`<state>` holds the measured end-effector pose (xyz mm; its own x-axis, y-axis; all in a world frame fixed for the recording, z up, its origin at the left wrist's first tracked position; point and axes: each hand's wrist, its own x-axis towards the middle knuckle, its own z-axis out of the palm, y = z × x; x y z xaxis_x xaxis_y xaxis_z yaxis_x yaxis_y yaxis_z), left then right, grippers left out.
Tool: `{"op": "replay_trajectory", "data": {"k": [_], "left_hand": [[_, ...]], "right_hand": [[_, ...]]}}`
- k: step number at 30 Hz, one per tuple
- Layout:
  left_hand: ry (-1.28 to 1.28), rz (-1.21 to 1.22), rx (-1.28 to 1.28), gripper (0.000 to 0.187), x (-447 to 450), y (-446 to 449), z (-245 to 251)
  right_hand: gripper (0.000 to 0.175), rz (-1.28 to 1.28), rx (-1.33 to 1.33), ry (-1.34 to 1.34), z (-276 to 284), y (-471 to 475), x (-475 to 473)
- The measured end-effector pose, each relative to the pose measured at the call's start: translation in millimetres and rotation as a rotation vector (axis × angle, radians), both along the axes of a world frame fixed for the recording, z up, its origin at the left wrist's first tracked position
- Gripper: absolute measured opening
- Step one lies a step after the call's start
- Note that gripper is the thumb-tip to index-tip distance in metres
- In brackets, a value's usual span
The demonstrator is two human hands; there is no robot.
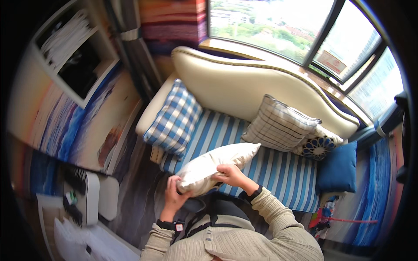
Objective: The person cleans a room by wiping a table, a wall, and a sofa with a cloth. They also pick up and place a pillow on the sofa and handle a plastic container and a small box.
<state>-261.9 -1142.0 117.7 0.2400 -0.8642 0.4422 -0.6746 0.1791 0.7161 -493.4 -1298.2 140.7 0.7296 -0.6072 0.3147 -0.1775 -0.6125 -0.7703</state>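
A white throw pillow [212,160] is held up in front of my body, over the front edge of the sofa seat. At its lower left corner, my left hand [174,195] grips the fabric. My right hand [230,176] pinches the pillow's near side, thumb on top. Part of a dark pattern shows on its underside. Behind it is a cream sofa [228,76] with a blue-striped seat. A blue checked pillow [174,117] leans at the left arm. On the right stand a plaid pillow [281,124], a pillow with a dark rosette [318,146] and a plain blue pillow [338,168].
A large window [271,26] runs behind the sofa, with a dark curtain [134,42] at its left. To my left is a small white stool or case [93,199] beside a white plastic-like sheet [88,238]. Colourful items [321,218] hang near the sofa's right end.
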Motion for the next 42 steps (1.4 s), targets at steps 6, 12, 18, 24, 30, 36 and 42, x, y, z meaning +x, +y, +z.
{"op": "replay_trajectory", "data": {"k": [6,12,18,24,30,36,42], "left_hand": [[-0.170,0.276,0.015,0.023,36,104,69],[0.015,0.512,-0.018,0.020,57,201,71],[0.296,0.620,-0.090,0.025,56,302,76],[0.389,0.776,-0.224,0.033,41,361,87],[0.611,0.954,-0.355,0.039,40,394,68],[0.690,1.192,-0.608,0.062,68,408,73],[1.041,0.902,-0.802,0.062,86,388,114]], "right_hand": [[0.039,0.202,0.183,-0.078,9,62,99],[0.038,0.188,-0.074,-0.148,47,154,179],[0.065,0.821,-0.556,-0.290,72,253,211],[0.051,0.364,-0.185,-0.014,-47,172,255],[0.064,0.153,0.227,0.025,-97,149,298],[0.061,0.650,0.627,-0.364,-53,230,305],[0.072,0.940,0.092,1.168,-168,200,181]]}}
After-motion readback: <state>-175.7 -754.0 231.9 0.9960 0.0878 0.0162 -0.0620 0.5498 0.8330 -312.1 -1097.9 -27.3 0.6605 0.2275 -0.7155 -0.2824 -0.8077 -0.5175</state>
